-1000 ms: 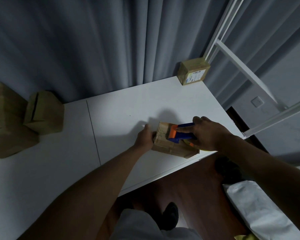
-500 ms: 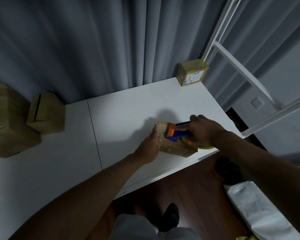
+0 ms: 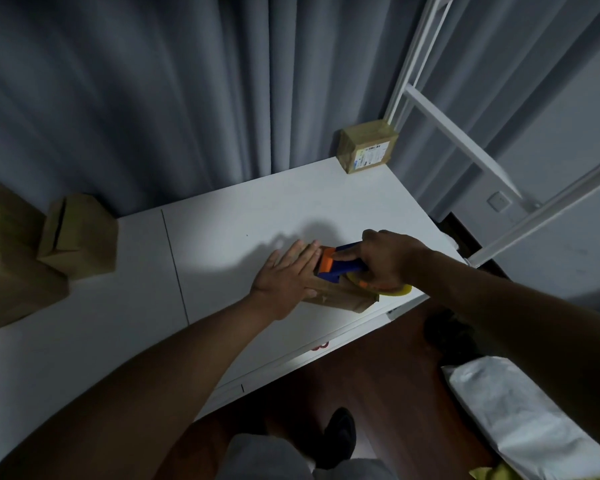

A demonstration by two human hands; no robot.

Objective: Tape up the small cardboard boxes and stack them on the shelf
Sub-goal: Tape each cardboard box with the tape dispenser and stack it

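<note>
Sealing in progress. A small brown cardboard box (image 3: 340, 296) is shown lying near the front right edge of the white tabletop (image 3: 243, 216), with a blue-and-orange handheld tape dispenser (image 3: 340, 263) set on its top face. The dispenser is gripped by the right hand (image 3: 387, 259), whose fingers are curled round the handle; a yellowish tape roll (image 3: 395, 289) is partly seen beneath that hand. The box is steadied by the left hand (image 3: 286, 280), laid flat with straight, slightly spread fingers over its left end. Whether a strip is already laid cannot be told.

A second small box with a printed label (image 3: 368, 148) is seen at the far right corner, apparently wrapped in tape, beside a white metal frame (image 3: 440, 123), possibly the shelf. At the far left, a brown box with an open top slit (image 3: 78, 233) and a larger carton (image 3: 7, 258) are seen, judged still untaped. No box is seen on any shelf, so most taping and all stacking are judged outstanding.
</note>
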